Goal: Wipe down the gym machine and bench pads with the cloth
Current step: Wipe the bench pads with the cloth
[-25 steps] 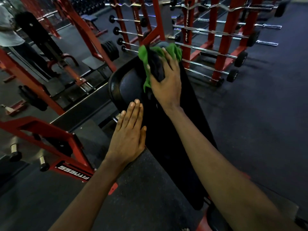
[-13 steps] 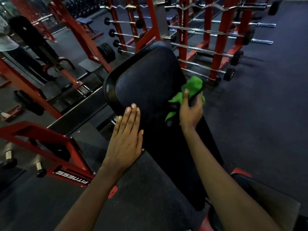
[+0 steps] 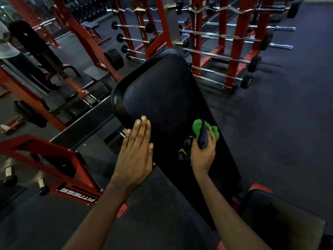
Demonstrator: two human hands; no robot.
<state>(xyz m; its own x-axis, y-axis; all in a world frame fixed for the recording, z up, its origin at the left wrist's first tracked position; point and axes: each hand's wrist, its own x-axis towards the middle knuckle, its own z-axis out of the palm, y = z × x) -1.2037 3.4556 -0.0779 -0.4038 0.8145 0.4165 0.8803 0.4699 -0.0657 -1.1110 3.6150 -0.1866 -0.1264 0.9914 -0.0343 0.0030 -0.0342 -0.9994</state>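
Observation:
A long black back pad [image 3: 162,98] of a bench slopes away from me in the middle of the view. My right hand [image 3: 202,154] grips a bunched green and dark cloth [image 3: 205,129] against the pad's lower right part. My left hand [image 3: 136,152] lies flat with straight fingers on the pad's left edge. A black seat pad [image 3: 281,224] sits at the lower right, below the back pad.
Red barbell racks [image 3: 234,51] with several bars stand behind the bench. A red machine frame [image 3: 54,159] with lettering is at the left. A mirror at the far left reflects a person [image 3: 10,51]. Dark rubber floor [image 3: 288,123] stretches to the right.
My right hand has dragged the cloth from the top of the back pad down to its lower right part. My left hand has stayed flat on the left edge.

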